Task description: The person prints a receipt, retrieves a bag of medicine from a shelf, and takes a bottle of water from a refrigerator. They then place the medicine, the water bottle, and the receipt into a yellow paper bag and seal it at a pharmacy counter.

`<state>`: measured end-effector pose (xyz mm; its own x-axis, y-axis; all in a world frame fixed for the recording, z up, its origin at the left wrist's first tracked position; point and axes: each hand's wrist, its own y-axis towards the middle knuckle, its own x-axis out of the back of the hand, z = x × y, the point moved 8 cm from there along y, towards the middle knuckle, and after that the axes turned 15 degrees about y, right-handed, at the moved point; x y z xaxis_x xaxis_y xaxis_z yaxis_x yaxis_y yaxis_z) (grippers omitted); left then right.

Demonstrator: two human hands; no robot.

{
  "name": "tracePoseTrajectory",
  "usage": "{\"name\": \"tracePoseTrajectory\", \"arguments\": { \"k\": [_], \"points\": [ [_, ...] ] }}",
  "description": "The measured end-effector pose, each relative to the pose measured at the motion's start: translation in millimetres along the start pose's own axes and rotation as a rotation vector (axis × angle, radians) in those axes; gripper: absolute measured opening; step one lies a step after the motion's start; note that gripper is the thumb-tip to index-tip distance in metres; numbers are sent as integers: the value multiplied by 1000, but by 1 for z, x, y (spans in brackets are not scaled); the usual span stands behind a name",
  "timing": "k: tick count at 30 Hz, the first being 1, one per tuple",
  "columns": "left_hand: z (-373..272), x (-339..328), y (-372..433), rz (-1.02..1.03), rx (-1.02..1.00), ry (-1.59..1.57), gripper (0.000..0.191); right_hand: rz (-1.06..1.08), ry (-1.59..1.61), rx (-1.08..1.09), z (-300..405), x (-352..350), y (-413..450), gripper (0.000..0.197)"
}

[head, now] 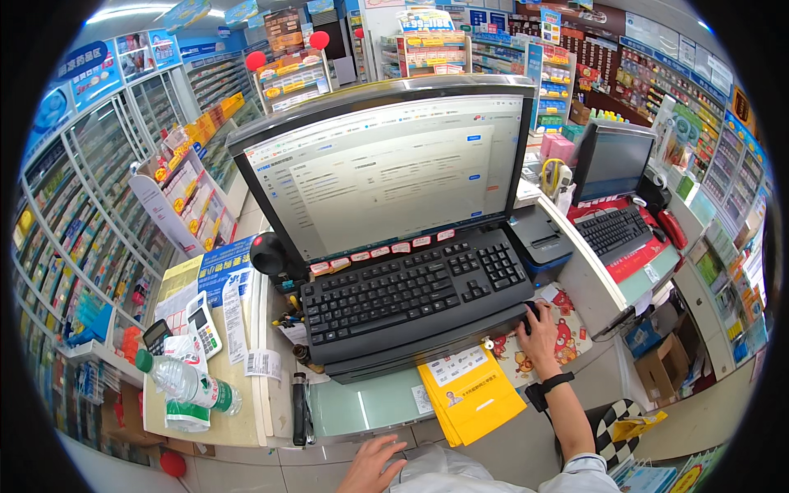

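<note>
Resting over a black computer mouse [529,312], my right hand [540,338] lies on a mouse pad [570,336] printed with red cartoon bears. My left hand [376,463] holds nothing, fingers apart, low in front of the desk by my white coat. A black keyboard [419,289] stands before me under a large lit monitor [394,172], whose page is too blurred to tell in detail. Between my hands, a stack of yellow printed envelopes or bags [471,403] overhangs the front edge of the glass desk top [363,400].
On the left counter lie a plastic water bottle [191,385], a card terminal [203,326] and paper receipts [234,320]. A black scanner [271,256] stands beside the monitor. A receipt printer [542,237] and a second monitor [616,161] are at right. Stocked pharmacy shelves [80,246] surround the counter.
</note>
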<state>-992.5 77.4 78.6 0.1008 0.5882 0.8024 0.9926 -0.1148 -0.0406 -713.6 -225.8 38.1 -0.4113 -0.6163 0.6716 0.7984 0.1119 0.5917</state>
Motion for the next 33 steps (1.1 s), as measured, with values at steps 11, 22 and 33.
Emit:
{"name": "tracePoseTrajectory", "arguments": {
  "k": [11,22,33],
  "points": [
    [4,-2,-3,-11,1,-46,35,25,-8,-18,0,-4,-1,40],
    [3,1,-1,2,-1,-38,35,7,-29,10,2,-2,0,39],
    [26,-1,-5,-26,67,-66,34,22,-33,-6,0,-3,1,36]
  ]
}}
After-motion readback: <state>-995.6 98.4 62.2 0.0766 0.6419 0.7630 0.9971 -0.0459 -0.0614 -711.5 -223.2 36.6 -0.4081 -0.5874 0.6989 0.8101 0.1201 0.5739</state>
